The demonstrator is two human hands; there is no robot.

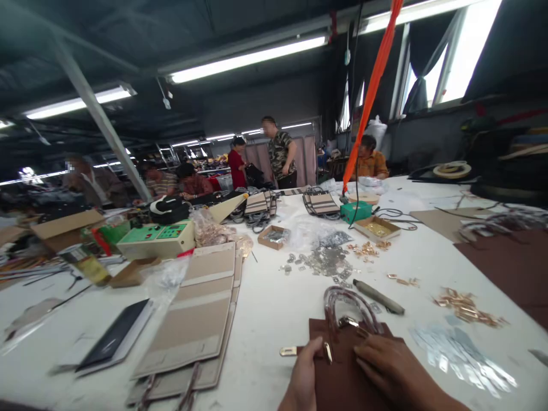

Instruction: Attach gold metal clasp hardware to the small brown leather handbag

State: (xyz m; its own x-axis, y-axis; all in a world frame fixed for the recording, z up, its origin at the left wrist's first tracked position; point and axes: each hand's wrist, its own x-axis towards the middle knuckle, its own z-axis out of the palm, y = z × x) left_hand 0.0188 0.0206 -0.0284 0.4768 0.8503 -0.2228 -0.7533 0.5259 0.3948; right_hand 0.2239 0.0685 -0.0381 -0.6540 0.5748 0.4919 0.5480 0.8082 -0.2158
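A brown leather bag panel (342, 371) with plastic-wrapped handles (349, 305) lies on the white table (274, 308) in front of me. My left hand (306, 374) pinches its left edge beside a gold metal clasp (327, 352) and a gold strap end (289, 351). My right hand (396, 368) lies flat on the panel, fingers stretched out, pressing it down.
Beige bag panels (197, 314) are stacked to the left with a black notebook (115, 337). Loose silver fittings (321, 260) and gold fittings (466, 305), a dark hand tool (379, 297), small boxes and a green-topped machine (158, 238) crowd the table. Several people work beyond it.
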